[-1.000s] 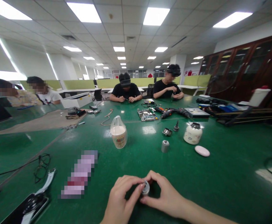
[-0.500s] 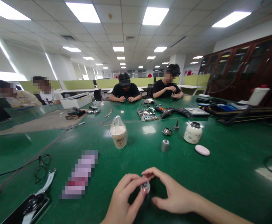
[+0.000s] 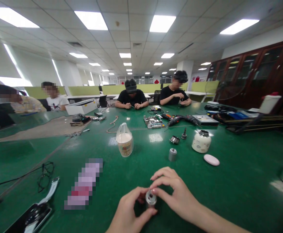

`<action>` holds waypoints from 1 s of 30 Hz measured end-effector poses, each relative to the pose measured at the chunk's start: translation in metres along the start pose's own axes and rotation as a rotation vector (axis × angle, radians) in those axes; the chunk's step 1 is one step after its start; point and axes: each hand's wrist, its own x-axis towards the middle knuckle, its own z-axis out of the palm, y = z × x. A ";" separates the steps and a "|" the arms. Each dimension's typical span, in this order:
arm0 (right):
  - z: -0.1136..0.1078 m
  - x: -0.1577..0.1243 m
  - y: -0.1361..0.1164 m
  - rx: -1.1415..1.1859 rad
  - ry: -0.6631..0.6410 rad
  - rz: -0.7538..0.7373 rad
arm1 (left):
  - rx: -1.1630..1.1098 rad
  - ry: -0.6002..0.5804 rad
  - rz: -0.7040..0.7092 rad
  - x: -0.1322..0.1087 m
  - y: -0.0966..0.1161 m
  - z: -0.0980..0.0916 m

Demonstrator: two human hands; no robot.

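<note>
Near the front of the green table (image 3: 122,174), a small silvery metal cylinder (image 3: 151,199) with a dark hole in its top stands upright between my hands. My left hand (image 3: 129,207) curls around its side, with the thumb low in front. Fingertips of my right hand (image 3: 172,191) are bent onto its top rim. Just beyond lies a similar grey metal cylinder (image 3: 172,155). Behind that are a hollow metal ring part (image 3: 174,139) and a dark part with an upright shaft (image 3: 184,134).
A cream jar (image 3: 201,142) and a pink oval object (image 3: 211,160) stand right. A bagged cup (image 3: 125,144) is left of centre. Farther back lie a circuit board (image 3: 154,122) and power drills (image 3: 175,119). A watch (image 3: 36,215) rests on a phone, front left. People sit across the table.
My right hand has closed in, its fingertips now at the cylinder's top rim. The cylinder's holed end now shows upward, and my left fingers have shifted to its side. The view tilted slightly.
</note>
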 end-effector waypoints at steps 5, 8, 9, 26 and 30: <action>-0.018 0.010 0.035 -0.094 0.093 0.062 | -0.011 -0.030 -0.024 0.000 -0.003 0.000; -0.016 0.008 0.061 -0.242 0.010 0.113 | -0.011 -0.046 -0.029 0.000 -0.005 0.000; -0.014 0.006 0.067 -0.274 -0.002 0.123 | -0.012 -0.050 -0.029 0.000 -0.005 0.000; -0.005 -0.004 0.007 -0.199 -0.024 0.000 | -0.024 -0.070 -0.034 0.000 -0.007 0.000; 0.002 -0.007 -0.003 -0.198 -0.063 -0.012 | -0.036 -0.080 -0.053 0.000 -0.007 0.000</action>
